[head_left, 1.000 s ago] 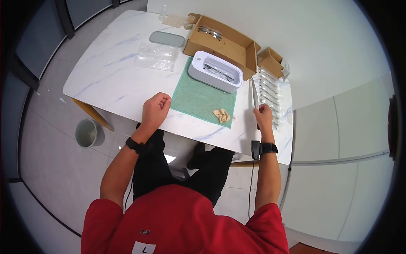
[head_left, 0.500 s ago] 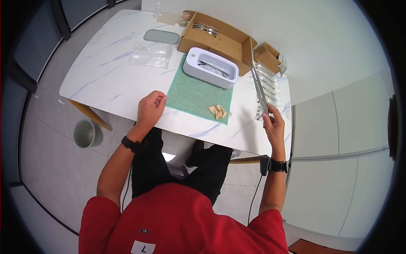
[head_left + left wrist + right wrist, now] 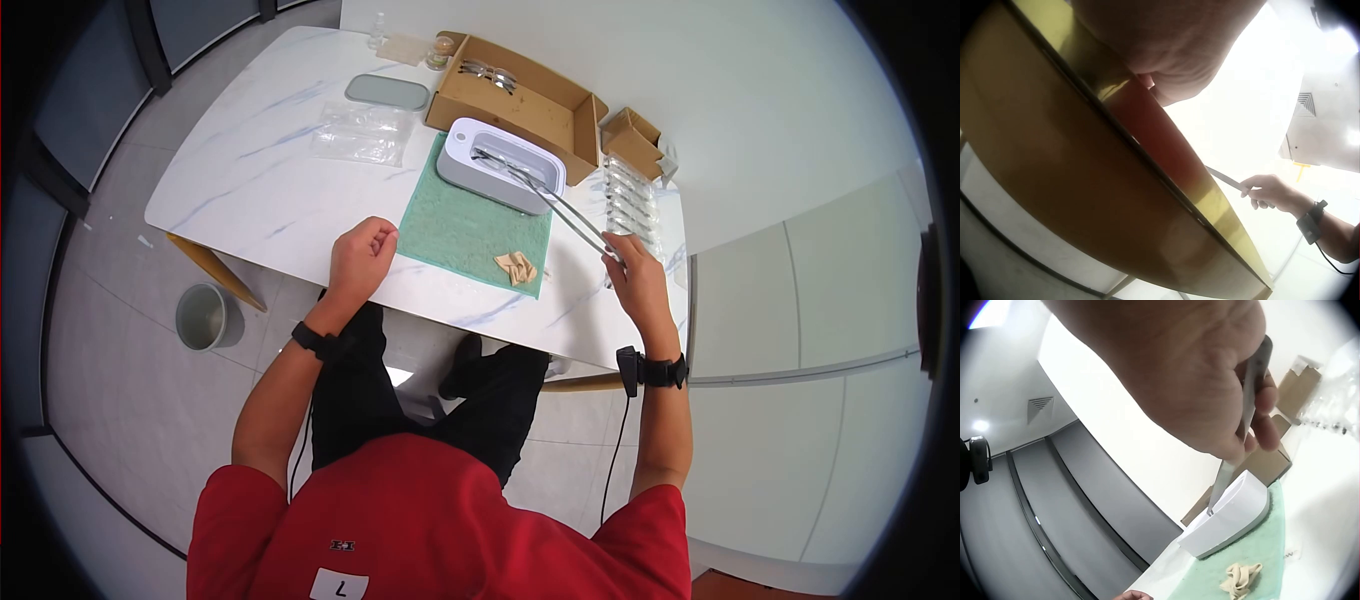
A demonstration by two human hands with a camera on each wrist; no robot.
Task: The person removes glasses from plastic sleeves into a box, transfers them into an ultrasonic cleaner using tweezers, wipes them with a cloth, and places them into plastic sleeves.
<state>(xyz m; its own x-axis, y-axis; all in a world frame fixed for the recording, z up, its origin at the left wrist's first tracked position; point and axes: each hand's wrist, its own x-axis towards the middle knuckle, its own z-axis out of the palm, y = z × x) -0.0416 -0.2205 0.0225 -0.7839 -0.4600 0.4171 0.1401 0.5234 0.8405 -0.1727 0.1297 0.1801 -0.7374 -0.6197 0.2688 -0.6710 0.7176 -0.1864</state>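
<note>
My right hand (image 3: 637, 280) grips long metal tweezers (image 3: 1250, 400) over the right part of the table. Their tips reach down into the open basin of a white ultrasonic cleaner (image 3: 485, 184), at a pair of dark-framed glasses (image 3: 487, 156) lying in it. The cleaner stands on a green cloth (image 3: 455, 240). A crumpled beige cloth (image 3: 516, 267) lies on the green cloth's near right corner. My left hand (image 3: 362, 258) rests at the table's front edge, left of the green cloth, fingers loosely curled and holding nothing.
Behind the cleaner is a cardboard tray (image 3: 530, 106) with more glasses (image 3: 488, 74) inside. Clear-wrapped items (image 3: 630, 200) lie in a row at the right, before a small cardboard box (image 3: 632, 140). A grey lid (image 3: 387, 92) and plastic bags (image 3: 362, 135) lie at the left.
My right hand lifted the tweezers from the table's right side, then swung them left and lowered their tips into the cleaner's basin. The left hand stays by the table edge.
</note>
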